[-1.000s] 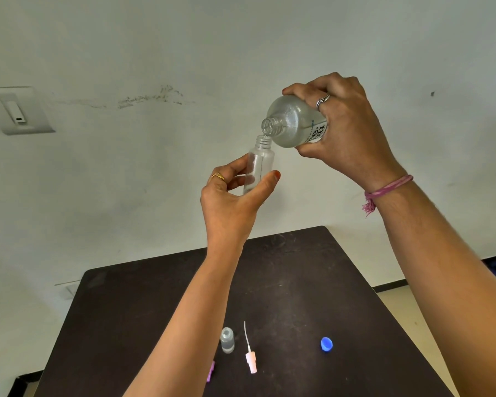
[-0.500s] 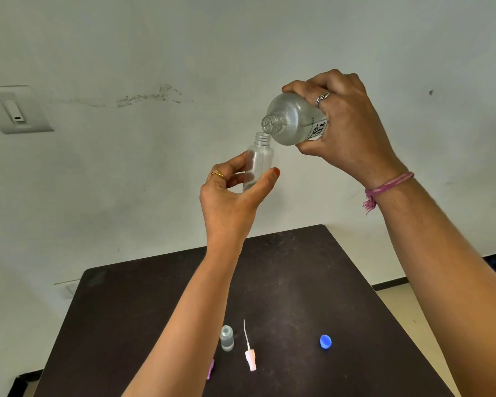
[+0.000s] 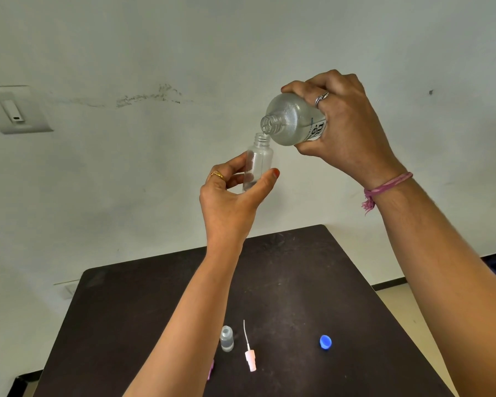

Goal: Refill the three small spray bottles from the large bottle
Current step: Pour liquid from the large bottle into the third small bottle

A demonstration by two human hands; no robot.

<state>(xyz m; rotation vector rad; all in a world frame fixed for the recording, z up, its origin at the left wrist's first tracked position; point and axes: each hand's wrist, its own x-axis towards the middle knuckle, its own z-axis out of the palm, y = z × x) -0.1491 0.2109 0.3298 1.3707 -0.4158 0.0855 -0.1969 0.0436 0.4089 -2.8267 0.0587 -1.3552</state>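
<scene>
The small spray bottle (image 3: 257,164), uncapped and upright, is being held above the dark table (image 3: 284,282), high in the frame's centre. The left hand (image 3: 232,196) is pinching its lower body between thumb and curled fingers. A little clear liquid is sitting at its bottom. At its 1 o'clock, the large bottle (image 3: 294,120) is lying tipped, its open neck pointing down-left and sitting just over the small bottle's mouth. The right hand (image 3: 347,130) is gripping the large bottle's body from behind, fingers wrapped round it. On the table at 6 o'clock, a clear cap (image 3: 227,338) is standing just beside a pink spray pump (image 3: 249,356) with its dip tube. A blue cap (image 3: 325,342) is lying well apart at 4 o'clock.
</scene>
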